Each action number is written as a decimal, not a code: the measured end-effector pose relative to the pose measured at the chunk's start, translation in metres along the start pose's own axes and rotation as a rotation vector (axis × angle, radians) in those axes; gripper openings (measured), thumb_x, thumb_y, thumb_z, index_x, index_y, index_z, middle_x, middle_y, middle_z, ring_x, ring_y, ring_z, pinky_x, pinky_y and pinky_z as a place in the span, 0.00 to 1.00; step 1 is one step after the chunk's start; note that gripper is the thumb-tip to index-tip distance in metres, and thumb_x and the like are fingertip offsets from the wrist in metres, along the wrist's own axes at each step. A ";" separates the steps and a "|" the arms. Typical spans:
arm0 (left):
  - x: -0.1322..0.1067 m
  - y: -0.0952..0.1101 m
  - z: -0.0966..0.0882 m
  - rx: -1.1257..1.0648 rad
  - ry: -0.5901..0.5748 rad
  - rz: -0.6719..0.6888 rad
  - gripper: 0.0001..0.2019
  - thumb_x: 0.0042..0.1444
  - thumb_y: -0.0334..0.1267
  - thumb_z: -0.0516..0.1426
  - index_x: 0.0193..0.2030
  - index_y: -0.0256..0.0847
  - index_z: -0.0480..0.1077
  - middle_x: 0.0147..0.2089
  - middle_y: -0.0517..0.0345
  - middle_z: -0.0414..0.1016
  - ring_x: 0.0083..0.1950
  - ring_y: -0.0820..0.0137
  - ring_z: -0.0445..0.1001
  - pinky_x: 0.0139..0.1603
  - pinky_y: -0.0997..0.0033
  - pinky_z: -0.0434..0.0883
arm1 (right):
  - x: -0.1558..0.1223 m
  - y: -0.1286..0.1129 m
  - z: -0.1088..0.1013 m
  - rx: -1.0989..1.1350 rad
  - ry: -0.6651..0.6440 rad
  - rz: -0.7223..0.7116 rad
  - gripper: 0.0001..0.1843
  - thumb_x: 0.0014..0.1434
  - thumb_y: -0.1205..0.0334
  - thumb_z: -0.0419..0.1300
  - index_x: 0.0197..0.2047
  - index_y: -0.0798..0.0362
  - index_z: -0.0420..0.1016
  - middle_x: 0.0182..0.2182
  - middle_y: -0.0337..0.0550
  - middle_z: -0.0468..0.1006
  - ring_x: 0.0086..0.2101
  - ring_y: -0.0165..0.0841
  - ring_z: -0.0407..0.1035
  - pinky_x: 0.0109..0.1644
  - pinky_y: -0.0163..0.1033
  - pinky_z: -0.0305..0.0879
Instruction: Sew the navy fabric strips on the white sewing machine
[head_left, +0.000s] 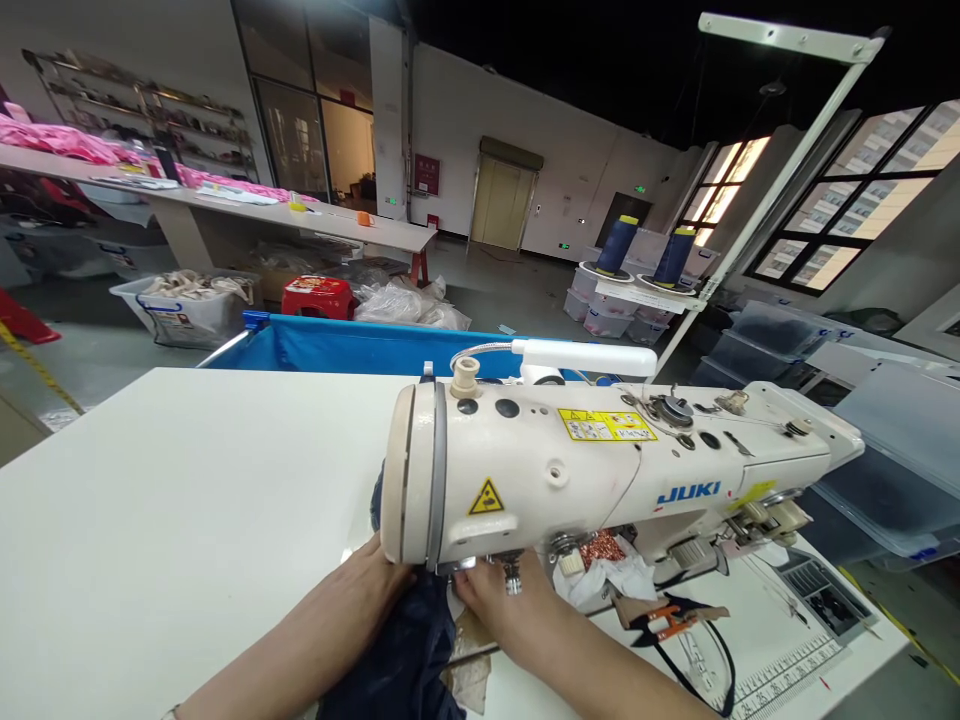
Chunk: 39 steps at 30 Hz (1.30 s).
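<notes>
While the left hand (384,566) and right hand (508,596) slant inward beside navy fabric (405,655), I can't tell whether either grips.

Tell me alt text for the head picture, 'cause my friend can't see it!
A person's bare left hand and right hand are at the rounded end of a long white JUKI sewing machine, with crumpled dark blue fabric between them. The machine stands on a broad white tabletop; behind it rise two tall dark blue thread cones.
</notes>
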<state>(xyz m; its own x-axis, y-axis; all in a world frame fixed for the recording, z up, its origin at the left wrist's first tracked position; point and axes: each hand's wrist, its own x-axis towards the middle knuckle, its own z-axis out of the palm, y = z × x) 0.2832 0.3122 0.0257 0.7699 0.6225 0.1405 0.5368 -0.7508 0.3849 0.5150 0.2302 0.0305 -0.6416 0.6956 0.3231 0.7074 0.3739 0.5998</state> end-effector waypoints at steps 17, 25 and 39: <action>-0.001 0.010 -0.011 0.084 -0.015 0.018 0.25 0.66 0.29 0.43 0.68 0.47 0.61 0.67 0.52 0.66 0.68 0.64 0.64 0.68 0.59 0.64 | 0.002 -0.002 0.010 0.078 0.010 -0.003 0.19 0.63 0.67 0.53 0.56 0.51 0.73 0.53 0.46 0.77 0.33 0.39 0.74 0.30 0.45 0.78; -0.001 0.011 -0.011 0.057 0.011 -0.009 0.22 0.68 0.32 0.44 0.65 0.46 0.64 0.62 0.51 0.70 0.65 0.63 0.68 0.66 0.58 0.68 | 0.008 0.002 0.004 0.079 -0.033 -0.029 0.19 0.62 0.67 0.55 0.55 0.51 0.75 0.51 0.47 0.79 0.36 0.42 0.77 0.30 0.44 0.78; 0.000 0.013 -0.010 0.105 0.080 0.007 0.15 0.66 0.31 0.46 0.46 0.42 0.74 0.56 0.48 0.75 0.59 0.58 0.73 0.60 0.56 0.73 | 0.005 -0.003 0.010 0.098 -0.082 -0.005 0.21 0.60 0.65 0.60 0.57 0.49 0.72 0.52 0.49 0.78 0.41 0.49 0.77 0.33 0.52 0.79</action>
<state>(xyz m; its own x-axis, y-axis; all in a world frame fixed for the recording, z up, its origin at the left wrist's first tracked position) 0.2868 0.3047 0.0395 0.7460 0.6296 0.2169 0.5680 -0.7717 0.2862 0.5126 0.2388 0.0232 -0.6217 0.7400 0.2566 0.7323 0.4330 0.5256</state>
